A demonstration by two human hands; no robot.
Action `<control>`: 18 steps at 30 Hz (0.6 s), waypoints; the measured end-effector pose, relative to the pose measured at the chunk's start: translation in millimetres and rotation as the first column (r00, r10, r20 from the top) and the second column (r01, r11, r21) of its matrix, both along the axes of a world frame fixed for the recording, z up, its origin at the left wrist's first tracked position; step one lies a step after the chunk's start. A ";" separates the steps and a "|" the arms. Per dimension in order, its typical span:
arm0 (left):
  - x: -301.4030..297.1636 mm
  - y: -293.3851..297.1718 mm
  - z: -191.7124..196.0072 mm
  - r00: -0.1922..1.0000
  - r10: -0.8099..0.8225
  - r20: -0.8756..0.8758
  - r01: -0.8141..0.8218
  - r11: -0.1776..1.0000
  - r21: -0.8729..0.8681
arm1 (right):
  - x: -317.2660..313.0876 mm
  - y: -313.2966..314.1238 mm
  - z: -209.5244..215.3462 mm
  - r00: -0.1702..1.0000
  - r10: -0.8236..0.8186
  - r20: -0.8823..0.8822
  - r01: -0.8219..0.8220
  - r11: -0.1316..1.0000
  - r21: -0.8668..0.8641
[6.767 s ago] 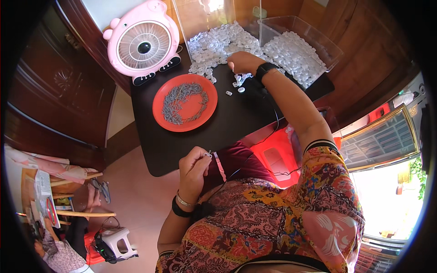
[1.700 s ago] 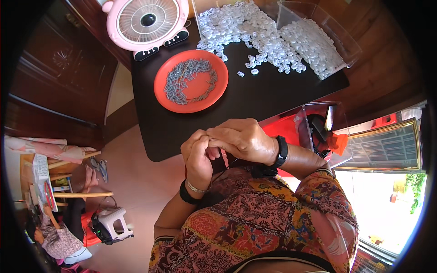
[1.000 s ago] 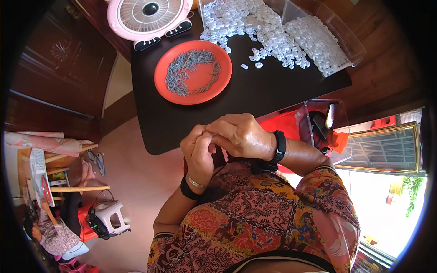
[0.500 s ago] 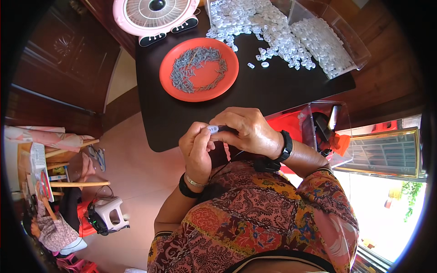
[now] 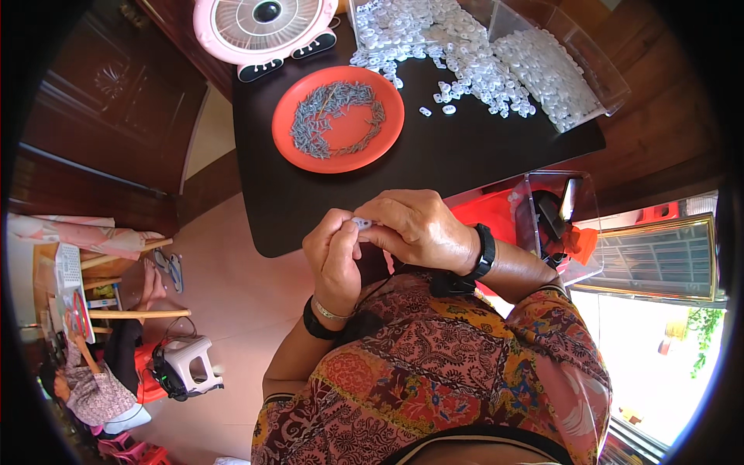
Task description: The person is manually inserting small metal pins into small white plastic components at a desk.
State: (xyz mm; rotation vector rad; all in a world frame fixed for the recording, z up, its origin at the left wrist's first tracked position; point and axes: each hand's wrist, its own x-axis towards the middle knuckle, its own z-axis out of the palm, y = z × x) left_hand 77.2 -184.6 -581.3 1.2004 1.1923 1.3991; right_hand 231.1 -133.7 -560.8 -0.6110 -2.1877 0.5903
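My left hand (image 5: 333, 260) and my right hand (image 5: 417, 225) meet over the near edge of the dark table (image 5: 283, 221). Pinched between their fingertips is a small white plastic piece (image 5: 361, 223) with holes in it. Both hands are closed on it, and the fingers cover much of its shape. Beyond them lies an orange-red plate (image 5: 349, 128) with many small grey screw-like pieces (image 5: 310, 124) spread around it. At the back right is a heap of similar white plastic pieces (image 5: 473, 62), with two loose ones (image 5: 449, 109) nearer me.
A pink fan (image 5: 267, 12) stands at the far left of the table. Clear plastic bins (image 5: 612, 85) hold white pieces at the right. A clear box (image 5: 585, 198) sits beside my right arm. A seated person (image 5: 101, 395) is at the lower left, near a pale stool (image 5: 190, 364).
My right hand has dipped slightly toward me, and its fingers now cover more of the white piece. My left hand stays almost in place.
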 end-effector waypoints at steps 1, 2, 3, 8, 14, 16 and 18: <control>0.8 -0.9 0.4 1.000 0.010 -0.016 -0.010 1.000 0.002 | -0.1 -0.7 0.0 1.000 -0.007 -0.002 0.007 1.000 0.001; 1.8 -1.4 0.6 0.999 0.020 -0.030 -0.020 1.000 0.004 | 0.1 -1.0 -0.3 1.000 -0.013 -0.004 0.013 1.000 0.002; 2.9 -1.6 1.1 0.999 0.020 -0.031 -0.019 1.000 0.004 | 0.2 -1.0 -0.6 1.000 -0.014 -0.004 0.014 1.000 0.002; 2.3 -0.7 2.1 0.998 0.007 0.060 -0.007 1.000 0.000 | 0.8 4.6 -2.0 0.996 0.032 -0.086 -0.036 0.998 -0.052; 0.5 -0.1 3.1 0.999 0.006 0.052 -0.007 1.000 0.016 | -1.5 6.0 -2.9 0.987 0.056 -0.151 -0.070 0.994 -0.088; 0.3 -0.6 5.5 0.998 0.015 0.057 -0.016 1.000 0.016 | -1.4 6.8 -3.8 0.983 0.063 -0.172 -0.084 0.990 -0.112; -0.2 -0.2 8.3 0.995 0.050 0.086 -0.053 0.998 0.036 | -0.2 6.7 -3.1 0.979 0.066 -0.191 -0.092 0.987 -0.132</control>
